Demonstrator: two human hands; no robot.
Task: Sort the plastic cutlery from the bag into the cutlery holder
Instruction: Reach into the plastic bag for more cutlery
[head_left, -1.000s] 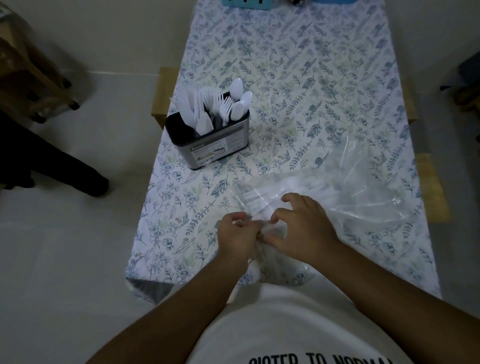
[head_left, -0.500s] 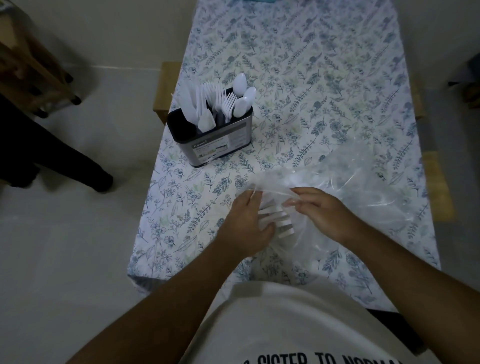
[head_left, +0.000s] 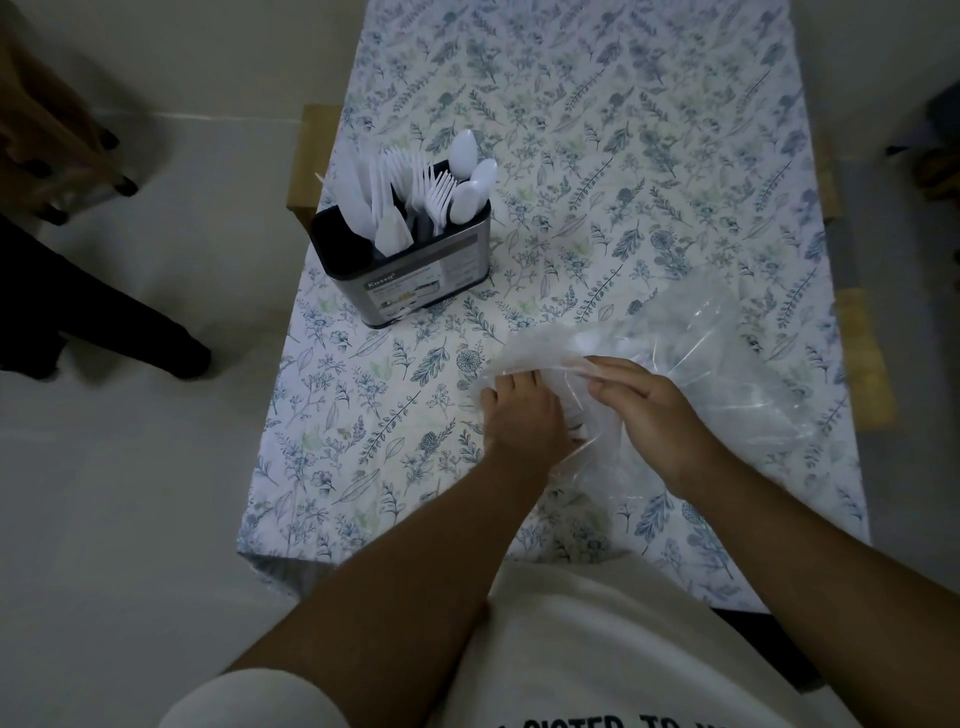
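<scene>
Left hand (head_left: 522, 418) has slid into the bag (head_left: 691, 353) mouth, grip hidden; right hand (head_left: 657, 415) pinches its edge.

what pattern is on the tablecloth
The tablecloth is white with a blue-grey and pale green leaf and flower print, shown clearly in the head view.

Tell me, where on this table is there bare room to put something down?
The far half of the tablecloth, beyond the holder and the bag, shows nothing on it up to the frame edge. A smaller patch lies near the front left corner, between the holder and the left hand. The near right is crowded: both hands, the right hand included, work at the bag there.
</scene>
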